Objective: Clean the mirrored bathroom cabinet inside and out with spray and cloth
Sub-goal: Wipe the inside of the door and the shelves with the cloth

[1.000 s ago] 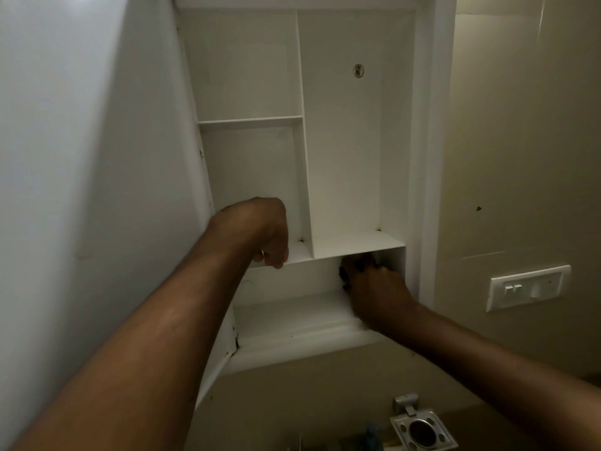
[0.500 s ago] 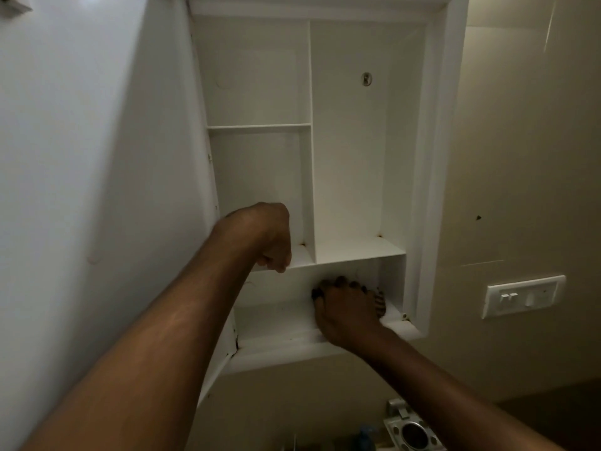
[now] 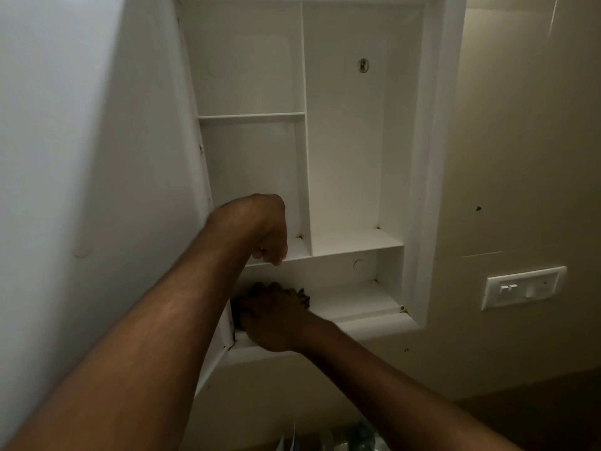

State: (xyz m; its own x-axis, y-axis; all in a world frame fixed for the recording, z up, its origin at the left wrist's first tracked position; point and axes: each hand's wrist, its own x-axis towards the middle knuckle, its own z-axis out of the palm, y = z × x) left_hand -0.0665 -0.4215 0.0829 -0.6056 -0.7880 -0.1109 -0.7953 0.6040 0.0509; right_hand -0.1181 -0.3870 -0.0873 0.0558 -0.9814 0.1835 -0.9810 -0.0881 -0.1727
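Two bare arms reach up into the open white cabinet [image 3: 357, 157]. The left hand [image 3: 260, 227] is curled over the front edge of the middle shelf [image 3: 354, 244], gripping it. The right hand [image 3: 276, 317] presses a dark cloth [image 3: 302, 296] down at the left end of the bottom shelf [image 3: 354, 297], fingers curled on it. Half a second ago that hand and cloth were nearer the right end.

A beige wall [image 3: 520, 157] fills the right side of the frame. At middle right, a white switch plate [image 3: 524, 287] is fixed to it, with a small dark mark [image 3: 478, 208] above and to its left. At the bottom centre, some blurred bluish items [image 3: 328, 439] show, too dim to identify.
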